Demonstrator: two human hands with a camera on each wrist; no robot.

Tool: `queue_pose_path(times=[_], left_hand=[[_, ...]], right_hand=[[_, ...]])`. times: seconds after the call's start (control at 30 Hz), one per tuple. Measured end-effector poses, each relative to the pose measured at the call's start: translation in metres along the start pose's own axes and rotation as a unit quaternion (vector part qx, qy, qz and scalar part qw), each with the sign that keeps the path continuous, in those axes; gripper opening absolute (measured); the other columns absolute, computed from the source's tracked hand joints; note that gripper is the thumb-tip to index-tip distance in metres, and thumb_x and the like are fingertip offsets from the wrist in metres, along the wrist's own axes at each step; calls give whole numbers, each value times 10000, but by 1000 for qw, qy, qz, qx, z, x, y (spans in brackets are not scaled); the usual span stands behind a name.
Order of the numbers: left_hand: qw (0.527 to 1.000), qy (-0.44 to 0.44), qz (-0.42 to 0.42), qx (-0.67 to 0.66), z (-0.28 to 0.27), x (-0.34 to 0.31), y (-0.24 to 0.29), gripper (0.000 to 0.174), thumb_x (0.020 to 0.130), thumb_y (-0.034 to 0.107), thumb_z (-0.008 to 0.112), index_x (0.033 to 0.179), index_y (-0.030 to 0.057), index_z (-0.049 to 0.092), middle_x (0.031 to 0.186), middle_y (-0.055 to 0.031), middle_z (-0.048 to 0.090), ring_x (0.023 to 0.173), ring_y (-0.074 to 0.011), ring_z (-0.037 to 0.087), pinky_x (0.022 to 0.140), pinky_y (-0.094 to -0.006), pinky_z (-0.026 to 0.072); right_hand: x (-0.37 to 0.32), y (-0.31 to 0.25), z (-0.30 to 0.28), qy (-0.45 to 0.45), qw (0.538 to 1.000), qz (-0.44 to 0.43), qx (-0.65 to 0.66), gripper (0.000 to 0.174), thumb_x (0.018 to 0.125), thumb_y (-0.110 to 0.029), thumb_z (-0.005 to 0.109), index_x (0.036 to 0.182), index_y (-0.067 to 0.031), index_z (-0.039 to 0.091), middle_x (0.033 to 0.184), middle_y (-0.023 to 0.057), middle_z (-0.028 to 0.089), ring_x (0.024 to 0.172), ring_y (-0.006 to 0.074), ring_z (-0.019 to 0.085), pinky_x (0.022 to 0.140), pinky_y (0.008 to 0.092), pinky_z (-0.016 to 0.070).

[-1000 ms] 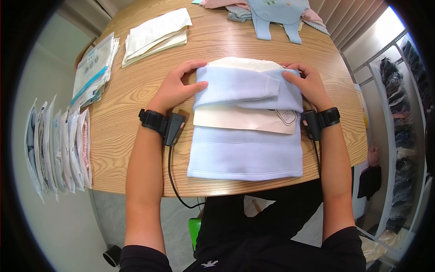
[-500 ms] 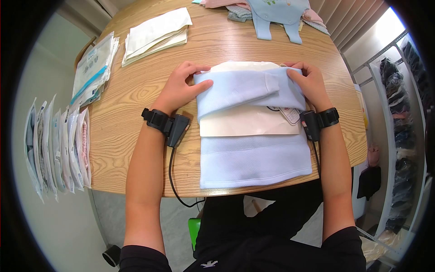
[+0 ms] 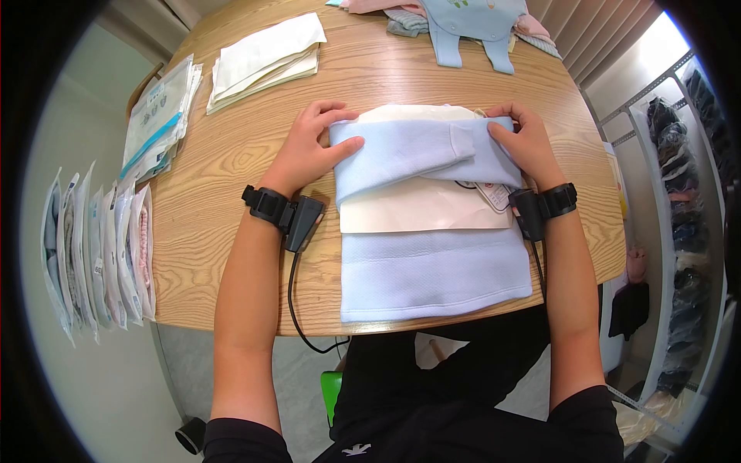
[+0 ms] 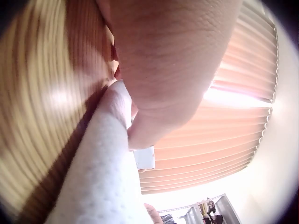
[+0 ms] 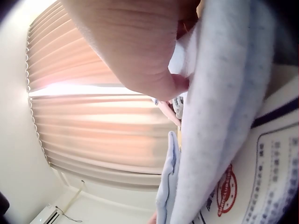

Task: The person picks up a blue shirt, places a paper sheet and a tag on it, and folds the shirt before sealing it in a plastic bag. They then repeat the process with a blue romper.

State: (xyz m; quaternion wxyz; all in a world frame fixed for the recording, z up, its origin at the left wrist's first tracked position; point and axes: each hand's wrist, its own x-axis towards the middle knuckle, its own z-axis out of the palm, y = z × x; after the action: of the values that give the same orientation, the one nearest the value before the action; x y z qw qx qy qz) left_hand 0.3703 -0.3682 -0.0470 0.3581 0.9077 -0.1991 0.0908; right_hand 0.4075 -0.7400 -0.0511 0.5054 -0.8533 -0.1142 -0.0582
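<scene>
A light blue long-sleeved top (image 3: 436,274) lies folded on the wooden table, its cuffed sleeve laid across the upper part. Between its layers is a cream paper sheet (image 3: 424,210), showing as a band across the middle and above the top fold. My left hand (image 3: 309,154) pinches the upper left corner, thumb over the cloth and fingers at the far edge. At the upper right corner, my right hand (image 3: 529,147) grips the fold the same way. A printed hang tag (image 3: 494,197) peeks out on the right; its red logo and print show in the right wrist view.
Cream paper sheets (image 3: 266,62) are stacked at the back left, near flat plastic bags (image 3: 158,116). Several bagged garments (image 3: 100,255) stand upright along the left edge. A blue bib-like garment (image 3: 472,27) lies on other clothes at the back. Cables run from both wrist cameras.
The folded top has slid toward my body and slightly right, with its lower hem nearer the table's front edge. The cream sheet shows as a wider band. Both hands have stayed at the upper corners.
</scene>
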Motion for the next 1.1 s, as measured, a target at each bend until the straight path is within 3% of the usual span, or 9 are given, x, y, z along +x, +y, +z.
queue_pose_path(times=[0.1,0.17,0.3,0.47,0.77,1.1], left_hand=[[999,-21,-32,-22,0,0,2,423,877,298,783,1227,73,706,1392,-120,530,1326,-273,495,1087,-383,430],[999,-11,-27,-35,2,0,0,406,879,289,781,1207,62,708,1363,-114,548,1285,-265,516,1052,-378,448],[999,-16,-23,-30,3,2,11,423,879,309,776,1202,48,694,1328,-119,581,1248,-273,533,1018,-378,463],[997,12,35,71,9,2,10,495,871,368,768,1231,46,658,1267,-126,630,1169,-288,567,954,-370,487],[999,3,0,49,8,2,12,470,848,370,789,1166,55,647,1266,-109,636,1129,-261,589,875,-370,511],[999,0,-2,34,9,1,10,438,845,358,796,1130,61,645,1249,-106,638,1107,-255,587,868,-364,507]], right_hand=[[-2,-5,3,5,1000,14,-6,224,819,-130,708,1013,-18,710,921,74,707,843,154,642,776,288,515],[-4,-7,9,35,998,-41,-13,209,839,-135,706,1008,-12,708,921,76,715,859,158,656,783,293,517],[-4,-4,10,22,998,-40,-42,200,858,-141,702,1005,-5,704,919,81,720,879,164,668,797,298,516],[-2,3,11,18,997,-64,-49,206,872,-150,700,1015,-2,703,912,82,721,881,175,670,807,305,513],[-2,-3,11,9,997,-59,-46,208,881,-147,704,1025,3,702,929,82,724,886,168,669,816,303,518],[-2,-3,12,8,998,-62,-32,177,895,-104,679,1027,12,696,910,80,713,875,164,652,808,298,512]])
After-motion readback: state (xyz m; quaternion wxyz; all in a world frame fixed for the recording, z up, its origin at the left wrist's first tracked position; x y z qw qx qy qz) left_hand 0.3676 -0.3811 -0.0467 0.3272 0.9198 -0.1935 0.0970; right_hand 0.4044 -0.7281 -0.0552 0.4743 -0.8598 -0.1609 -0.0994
